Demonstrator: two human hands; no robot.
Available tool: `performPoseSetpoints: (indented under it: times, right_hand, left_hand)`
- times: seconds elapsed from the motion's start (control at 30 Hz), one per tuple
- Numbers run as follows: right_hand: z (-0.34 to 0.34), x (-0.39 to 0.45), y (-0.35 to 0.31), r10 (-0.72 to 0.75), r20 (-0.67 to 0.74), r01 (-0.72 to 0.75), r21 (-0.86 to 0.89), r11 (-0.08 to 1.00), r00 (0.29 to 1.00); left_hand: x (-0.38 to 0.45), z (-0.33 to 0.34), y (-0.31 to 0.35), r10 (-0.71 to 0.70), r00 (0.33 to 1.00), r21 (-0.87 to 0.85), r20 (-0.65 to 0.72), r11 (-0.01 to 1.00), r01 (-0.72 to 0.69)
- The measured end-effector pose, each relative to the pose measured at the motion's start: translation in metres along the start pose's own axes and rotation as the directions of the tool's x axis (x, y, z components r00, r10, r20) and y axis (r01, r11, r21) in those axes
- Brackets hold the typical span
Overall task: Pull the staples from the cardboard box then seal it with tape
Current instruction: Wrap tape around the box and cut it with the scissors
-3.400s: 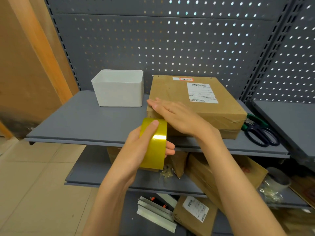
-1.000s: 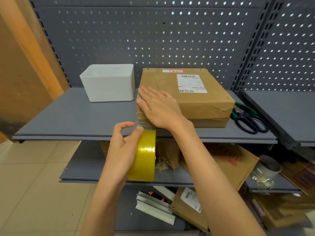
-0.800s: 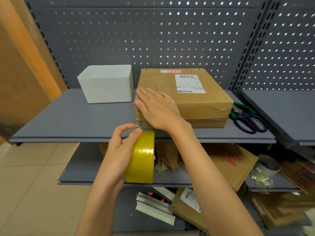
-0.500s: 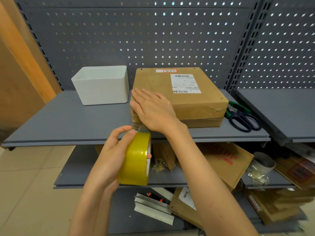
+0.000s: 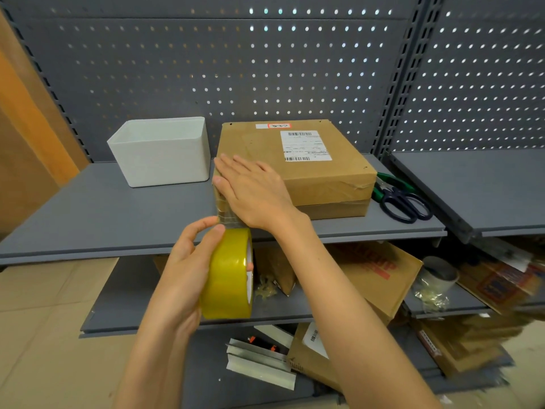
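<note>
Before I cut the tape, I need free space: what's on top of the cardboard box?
A right hand lying flat near the left corner and a shipping label. The cardboard box surface under the palm is hidden.

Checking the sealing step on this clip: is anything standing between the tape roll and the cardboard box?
Nothing visible does. The left hand grips the tape roll just in front of the cardboard box, and a clear strip of tape already runs from roll to box corner. The right hand lies flat on the box, above the strip, not across it.

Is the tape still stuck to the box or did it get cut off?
Still stuck. A clear strip runs from the yellow tape roll up to the cardboard box corner, under the right hand.
</note>
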State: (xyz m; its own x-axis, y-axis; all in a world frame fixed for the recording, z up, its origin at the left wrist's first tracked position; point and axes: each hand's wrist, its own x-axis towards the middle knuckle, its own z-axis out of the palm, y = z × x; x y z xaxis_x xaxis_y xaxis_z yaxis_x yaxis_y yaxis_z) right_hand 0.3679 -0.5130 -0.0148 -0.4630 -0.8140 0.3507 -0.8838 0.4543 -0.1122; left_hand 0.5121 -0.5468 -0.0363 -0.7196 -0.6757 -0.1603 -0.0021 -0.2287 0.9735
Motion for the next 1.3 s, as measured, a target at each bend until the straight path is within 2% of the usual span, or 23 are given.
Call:
performPoseSetpoints:
  times: [0.1,0.17,0.23,0.3,0.37,0.47,0.53,0.57,0.63,0.73,0.83,1.03,1.17,1.23,1.3]
  right_hand:
    - [-0.005,-0.002,-0.001,0.005,-0.036,-0.003,0.054,0.999,0.999]
    - [-0.012,-0.007,0.0,0.038,-0.106,-0.011,0.246,0.969,0.994]
    - [-0.02,-0.016,0.007,0.118,-0.176,-0.041,0.39,0.92,0.977]
    - [-0.029,-0.026,0.022,0.213,-0.268,-0.099,0.383,0.919,0.939]
    - [-0.037,-0.041,0.044,0.334,-0.385,-0.181,0.381,0.907,0.86]
    - [-0.046,-0.067,0.081,0.542,-0.541,-0.339,0.434,0.835,0.643]
    - [-0.046,-0.083,0.105,0.66,-0.557,-0.478,0.456,0.75,0.504]
    - [-0.044,-0.09,0.116,0.702,-0.537,-0.551,0.445,0.706,0.468]
    - [-0.038,-0.102,0.134,0.758,-0.456,-0.682,0.362,0.636,0.465]
    - [-0.028,-0.114,0.15,0.806,-0.333,-0.796,0.206,0.569,0.49]
    - [-0.023,-0.12,0.157,0.829,-0.251,-0.833,0.123,0.54,0.5]
    - [-0.025,-0.119,0.163,0.842,-0.215,-0.851,0.077,0.52,0.495]
    - [-0.027,-0.118,0.16,0.841,-0.257,-0.822,0.211,0.529,0.475]
    - [-0.035,-0.116,0.154,0.837,-0.315,-0.752,0.375,0.543,0.447]
    - [-0.046,-0.113,0.144,0.838,-0.329,-0.602,0.586,0.542,0.435]
  left_hand:
    - [-0.002,0.004,0.002,0.014,1.0,-0.018,0.013,1.0,-0.014]
    - [-0.004,0.007,0.003,0.022,1.0,-0.009,0.014,1.0,-0.022]
    - [-0.004,0.007,0.003,0.021,1.0,-0.003,0.004,1.0,-0.021]
    - [-0.005,0.008,0.003,0.006,1.0,-0.011,-0.012,1.0,-0.007]
    - [-0.005,0.009,0.003,-0.006,0.999,-0.017,-0.034,1.0,0.005]
    - [-0.006,0.011,0.004,-0.005,0.998,-0.003,-0.067,1.0,0.005]
    - [-0.005,0.012,0.004,-0.002,0.997,0.01,-0.08,1.0,0.003]
    - [-0.005,0.012,0.004,-0.003,0.996,0.015,-0.084,1.0,0.004]
    - [-0.005,0.013,0.004,-0.002,0.996,0.024,-0.089,1.0,0.004]
    - [-0.005,0.013,0.004,0.01,0.995,0.043,-0.102,0.999,-0.006]
    - [-0.004,0.012,0.003,0.019,0.993,0.048,-0.113,0.999,-0.014]
    - [-0.003,0.013,0.002,0.031,0.992,0.064,-0.119,0.998,-0.023]
    - [0.0,0.012,0.001,0.026,0.993,0.062,-0.113,0.998,-0.019]
    - [0.001,0.011,0.0,0.022,0.994,0.048,-0.111,0.999,-0.017]
    - [0.001,0.01,-0.001,0.021,0.993,0.047,-0.112,0.999,-0.016]
